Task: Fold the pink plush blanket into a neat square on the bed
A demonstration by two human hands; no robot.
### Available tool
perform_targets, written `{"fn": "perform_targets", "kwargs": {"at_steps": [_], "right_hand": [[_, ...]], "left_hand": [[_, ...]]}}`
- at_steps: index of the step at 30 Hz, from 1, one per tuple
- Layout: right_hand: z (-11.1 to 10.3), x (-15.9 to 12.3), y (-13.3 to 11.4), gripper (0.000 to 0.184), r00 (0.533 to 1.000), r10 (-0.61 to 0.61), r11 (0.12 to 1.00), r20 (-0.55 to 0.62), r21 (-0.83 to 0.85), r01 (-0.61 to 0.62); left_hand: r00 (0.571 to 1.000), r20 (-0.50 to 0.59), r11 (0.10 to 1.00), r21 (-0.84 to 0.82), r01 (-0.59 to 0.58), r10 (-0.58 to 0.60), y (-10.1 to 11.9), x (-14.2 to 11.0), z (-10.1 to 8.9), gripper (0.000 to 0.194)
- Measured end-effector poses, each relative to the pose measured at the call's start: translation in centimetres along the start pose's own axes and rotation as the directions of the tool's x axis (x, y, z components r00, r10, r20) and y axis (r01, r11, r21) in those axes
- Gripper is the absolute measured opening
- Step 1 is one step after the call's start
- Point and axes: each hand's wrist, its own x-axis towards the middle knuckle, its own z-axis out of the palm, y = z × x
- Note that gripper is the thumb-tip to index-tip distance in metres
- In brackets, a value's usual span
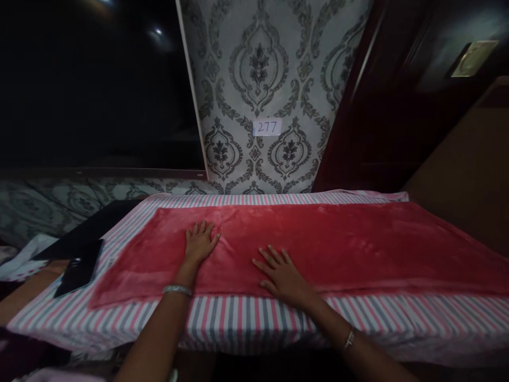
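Fingers (203, 227) splay apart on left hand (198, 246) and right hand (284, 277) — a red, rectangular plush cloth (342, 244) lies beneath them.

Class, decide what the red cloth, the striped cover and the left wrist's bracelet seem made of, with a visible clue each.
Red cloth: probably plush fleece, soft sheen; lighter and darker brushed patches suggest a pile.
Striped cover: likely woven fabric, matte; its front hangs down, fibre unclear.
Bracelet: perhaps silvery metal, from its pale grey gleam.

Both hands (199, 246) rest on a red blanket (350, 246).
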Motion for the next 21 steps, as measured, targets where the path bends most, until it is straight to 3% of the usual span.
{"fn": "perform_targets", "kwargs": {"at_steps": [4, 9, 11, 14, 16, 18, 21], "right_hand": [[0.5, -0.2, -0.8, 0.058, 1.000, 0.005, 0.999, -0.001, 0.050, -0.005], [-1.8, -1.3, 1.0, 0.051, 0.994, -0.033, 0.984, -0.103, 0.170, 0.051], [-2.9, -3.3, 3.2, 0.045, 0.971, 0.045, 0.981, -0.235, 0.192, 0.001], [-4.2, -8.2, 7.1, 0.033, 0.869, 0.244, 0.960, -0.430, 0.234, -0.154], [-4.5, -11.9, 9.4, 0.027, 0.809, 0.347, 0.935, -0.474, 0.246, -0.256], [-4.4, -15.0, 10.9, 0.021, 0.811, 0.373, 0.928, -0.451, 0.203, -0.314], [-3.8, -17.4, 11.7, 0.028, 0.875, 0.313, 0.948, -0.369, 0.066, -0.311]], "left_hand": [[1.000, 0.000, 1.000, 0.018, -0.017, 0.017, 0.1, 0.2, -0.3, 0.059], [0.997, -0.045, 0.997, 0.036, -0.064, 0.065, 0.2, 0.6, -0.8, 0.058], [0.995, -0.056, 0.996, 0.035, -0.087, 0.088, 0.3, 0.7, -1.1, 0.058], [0.993, -0.041, 0.993, 0.053, -0.105, 0.108, 0.6, 0.9, -1.6, 0.058], [0.995, -0.018, 0.993, 0.066, -0.096, 0.098, 0.8, 0.9, -1.9, 0.057], [0.998, -0.007, 0.995, 0.076, -0.066, 0.066, 1.2, 0.8, -2.1, 0.054], [0.999, -0.025, 0.994, 0.098, -0.043, 0.046, 1.6, 0.7, -2.3, 0.050]]}}
